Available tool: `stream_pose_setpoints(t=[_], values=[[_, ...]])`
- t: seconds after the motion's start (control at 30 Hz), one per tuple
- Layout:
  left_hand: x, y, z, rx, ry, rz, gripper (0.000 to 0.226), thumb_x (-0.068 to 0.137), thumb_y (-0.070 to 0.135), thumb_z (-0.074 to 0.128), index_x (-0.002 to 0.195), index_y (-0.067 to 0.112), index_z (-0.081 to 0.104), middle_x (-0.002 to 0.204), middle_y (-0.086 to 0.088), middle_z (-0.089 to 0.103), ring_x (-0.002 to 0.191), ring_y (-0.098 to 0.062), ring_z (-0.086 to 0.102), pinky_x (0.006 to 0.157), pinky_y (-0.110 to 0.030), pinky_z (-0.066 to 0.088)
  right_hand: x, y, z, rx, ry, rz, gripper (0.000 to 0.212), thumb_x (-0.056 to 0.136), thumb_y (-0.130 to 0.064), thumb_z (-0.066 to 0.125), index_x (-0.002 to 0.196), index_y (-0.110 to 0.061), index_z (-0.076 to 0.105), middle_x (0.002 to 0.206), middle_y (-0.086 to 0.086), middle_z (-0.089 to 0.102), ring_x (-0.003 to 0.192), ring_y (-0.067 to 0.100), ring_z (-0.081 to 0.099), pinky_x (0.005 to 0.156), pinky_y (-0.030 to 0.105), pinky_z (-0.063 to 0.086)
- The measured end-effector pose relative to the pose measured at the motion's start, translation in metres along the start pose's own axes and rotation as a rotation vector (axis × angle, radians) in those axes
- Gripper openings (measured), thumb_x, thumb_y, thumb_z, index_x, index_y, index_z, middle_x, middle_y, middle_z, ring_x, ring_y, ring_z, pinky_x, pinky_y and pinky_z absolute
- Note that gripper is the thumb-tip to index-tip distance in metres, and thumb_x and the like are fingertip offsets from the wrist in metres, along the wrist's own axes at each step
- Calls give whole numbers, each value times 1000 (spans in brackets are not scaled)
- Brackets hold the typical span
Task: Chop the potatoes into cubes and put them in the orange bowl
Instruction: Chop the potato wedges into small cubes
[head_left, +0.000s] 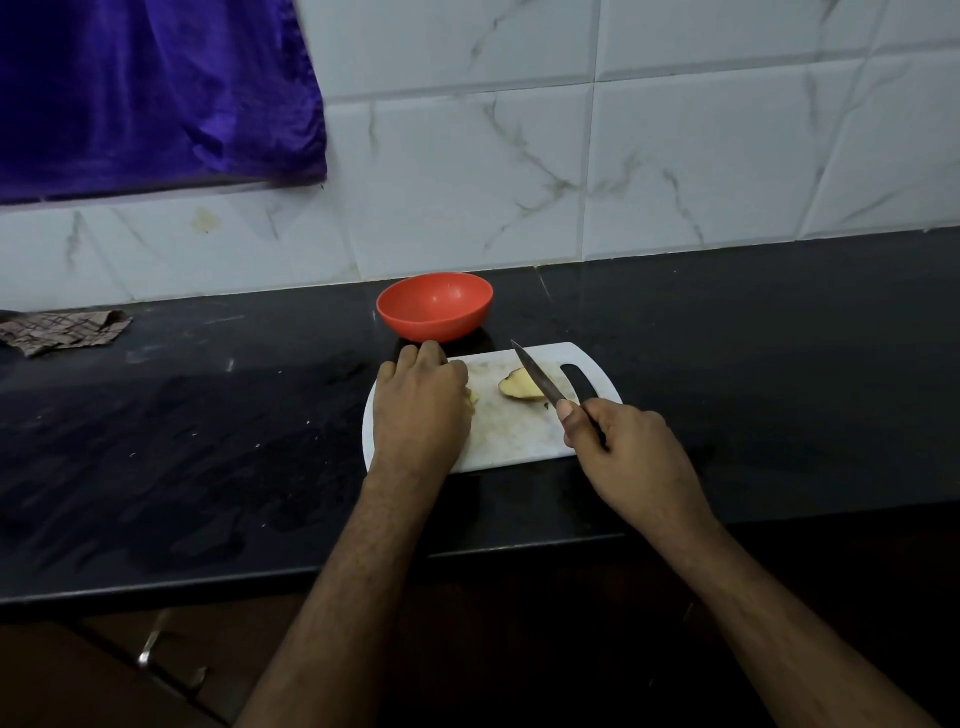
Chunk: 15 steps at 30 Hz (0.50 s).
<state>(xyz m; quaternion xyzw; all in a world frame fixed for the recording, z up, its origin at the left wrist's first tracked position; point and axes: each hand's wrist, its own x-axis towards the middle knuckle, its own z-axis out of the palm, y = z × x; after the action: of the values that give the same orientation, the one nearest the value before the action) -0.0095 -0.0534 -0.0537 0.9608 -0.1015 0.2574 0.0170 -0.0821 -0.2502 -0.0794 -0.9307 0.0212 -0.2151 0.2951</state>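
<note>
Ahead of you runs a black polished counter (208, 441), its surface dully reflecting the light. Behind it rises a wall of white marble-veined tiles (675, 156). A purple curtain (156, 88) hangs at the upper left. A checked cloth (62, 330) lies crumpled at the counter's far left. Below the front edge, brown cabinet fronts carry a metal handle (148, 649). The light is dim.
</note>
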Motion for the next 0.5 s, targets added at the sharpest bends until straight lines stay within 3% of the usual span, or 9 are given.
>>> stream_pose_setpoints(t=[0.2,0.37,0.5], values=[[5,13,7,-131,38,73,27,86,17,58,107,20,74,106,0,64,101,-26,55,84,-40,37,1,0,1,10,20,13,56,99,-61,40,74,-16,63,50,1,50,48,16,51,48,31,40],[15,31,15,-154,-103,168,42,95,54,49,123,26,65,119,2,62,112,-22,51,94,-41,34,3,3,1,74,54,64,59,98,-62,39,75,-15,64,52,1,55,50,16,56,52,38,49],[19,44,27,-134,-122,138,57,90,71,45,118,25,64,118,-1,64,112,-24,52,94,-41,33,7,7,1,127,40,92,59,98,-63,39,74,-15,63,54,4,61,53,17,61,57,43,54]])
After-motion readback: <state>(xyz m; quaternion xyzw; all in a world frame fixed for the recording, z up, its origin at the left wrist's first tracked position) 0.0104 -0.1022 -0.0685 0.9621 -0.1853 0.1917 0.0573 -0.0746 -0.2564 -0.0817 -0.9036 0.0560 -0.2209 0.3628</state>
